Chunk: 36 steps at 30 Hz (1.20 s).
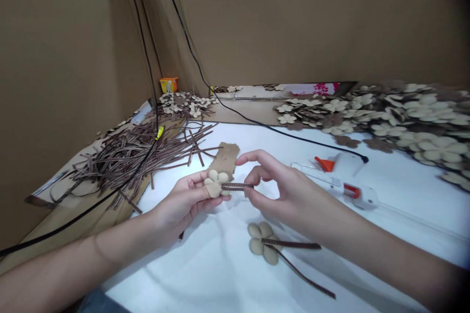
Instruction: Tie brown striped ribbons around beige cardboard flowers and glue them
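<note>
My left hand (183, 203) is in the middle of the view, with its fingers curled under a beige padded four-petal flower (215, 183) and holding it. A short strip of brown striped ribbon (237, 186) lies across the flower and sticks out to the right. Behind the flower stands a torn strip of brown cardboard (223, 158). My right hand (279, 190) is just right of the ribbon's end, its thumb by the ribbon and its index finger arched above, holding nothing. Below both hands, a similar flower (261, 243) with two ribbon strips (295, 243) lies on the white table surface (205, 264).
A white and orange hot glue gun (340, 183) lies right of my right hand, its black cable (293, 132) running back over the table. A heap of ribbon strips (135, 161) lies left. Piles of flower cutouts (411, 122) lie behind, against cardboard walls (293, 19).
</note>
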{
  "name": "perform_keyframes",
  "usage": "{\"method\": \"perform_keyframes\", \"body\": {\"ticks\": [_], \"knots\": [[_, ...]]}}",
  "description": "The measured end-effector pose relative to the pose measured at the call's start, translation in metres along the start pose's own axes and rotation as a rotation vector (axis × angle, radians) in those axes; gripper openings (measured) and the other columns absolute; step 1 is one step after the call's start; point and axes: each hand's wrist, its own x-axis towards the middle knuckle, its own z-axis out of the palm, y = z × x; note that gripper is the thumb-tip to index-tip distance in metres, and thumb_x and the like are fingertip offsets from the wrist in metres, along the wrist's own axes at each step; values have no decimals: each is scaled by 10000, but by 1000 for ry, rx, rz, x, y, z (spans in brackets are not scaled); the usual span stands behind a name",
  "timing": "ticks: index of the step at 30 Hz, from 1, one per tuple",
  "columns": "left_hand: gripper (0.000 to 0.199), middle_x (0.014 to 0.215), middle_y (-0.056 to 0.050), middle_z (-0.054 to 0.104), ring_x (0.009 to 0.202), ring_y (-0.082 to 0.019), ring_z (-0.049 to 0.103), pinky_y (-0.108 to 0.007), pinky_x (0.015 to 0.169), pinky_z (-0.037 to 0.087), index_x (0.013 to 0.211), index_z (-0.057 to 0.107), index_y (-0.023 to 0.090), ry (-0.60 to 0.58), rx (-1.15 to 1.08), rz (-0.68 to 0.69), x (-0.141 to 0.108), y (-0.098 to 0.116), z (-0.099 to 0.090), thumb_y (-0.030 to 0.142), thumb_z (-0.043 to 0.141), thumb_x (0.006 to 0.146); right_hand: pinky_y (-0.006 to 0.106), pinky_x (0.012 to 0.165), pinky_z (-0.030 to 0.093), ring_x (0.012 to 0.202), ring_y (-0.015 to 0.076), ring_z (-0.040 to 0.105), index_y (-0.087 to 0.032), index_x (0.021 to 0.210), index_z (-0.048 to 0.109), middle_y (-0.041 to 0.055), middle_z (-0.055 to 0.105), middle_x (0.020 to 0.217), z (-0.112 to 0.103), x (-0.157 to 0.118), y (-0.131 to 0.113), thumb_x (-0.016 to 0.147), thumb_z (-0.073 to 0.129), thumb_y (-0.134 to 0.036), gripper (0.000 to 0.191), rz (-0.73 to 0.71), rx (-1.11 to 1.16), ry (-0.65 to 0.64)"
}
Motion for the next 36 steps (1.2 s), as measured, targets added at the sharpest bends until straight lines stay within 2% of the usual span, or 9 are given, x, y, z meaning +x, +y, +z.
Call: {"method": "perform_keyframes", "body": {"ticks": [5,9,14,20,23,26,29,32,36], "knots": [[193,908,-36,655,811,-121,670,-134,686,537,919,630,137,-24,-24,18,0,-2,-2,142,703,741,248,639,397,680,128,551,-320,1068,430,-60,591,814,-5,3,0,800,464,-171,308,-14,73,-2],[178,894,-45,661,817,-125,673,-136,682,539,918,619,132,-11,-28,13,-1,-1,-2,125,687,753,241,613,382,661,128,548,-301,1055,455,-53,606,823,-6,6,0,791,474,-157,302,-27,87,8],[219,960,-57,661,853,-138,673,-150,717,536,978,600,134,20,-48,12,-2,0,1,74,641,771,255,691,397,792,145,564,-313,1033,466,-58,612,861,-2,6,8,807,469,-182,261,-46,90,-8],[219,948,-55,641,809,-113,646,-190,755,517,948,581,120,64,13,54,-4,-1,7,95,667,748,301,745,405,853,183,579,-349,1090,486,-48,623,877,0,7,9,813,505,-315,280,100,35,-63],[208,868,-41,640,767,-98,626,-186,732,496,902,561,124,64,33,85,-5,-1,9,117,685,735,290,718,414,808,178,593,-313,1064,545,-22,641,889,0,7,5,820,516,-428,271,136,63,-74],[210,775,-17,622,692,-87,598,-174,655,470,867,539,132,48,87,106,-5,-3,11,143,697,728,270,676,417,776,173,596,-251,955,594,-5,657,870,3,7,3,813,532,-468,266,92,123,-111],[242,763,-4,611,669,-90,587,-197,654,465,873,529,148,11,115,104,-6,-6,11,177,714,719,260,639,411,772,177,593,-213,861,612,8,657,866,8,6,6,820,529,-458,261,51,163,-152],[260,788,-5,611,692,-97,587,-220,688,466,888,525,158,-5,141,107,-7,-9,9,187,719,717,248,607,390,717,159,568,-201,785,616,0,638,784,12,5,9,842,498,-426,260,19,145,-139],[239,775,4,600,677,-92,568,-215,663,462,896,528,167,-6,194,110,-7,-9,8,207,702,738,226,571,363,663,125,513,-206,771,603,-27,603,751,13,5,11,855,477,-412,256,-3,181,-125]]}}
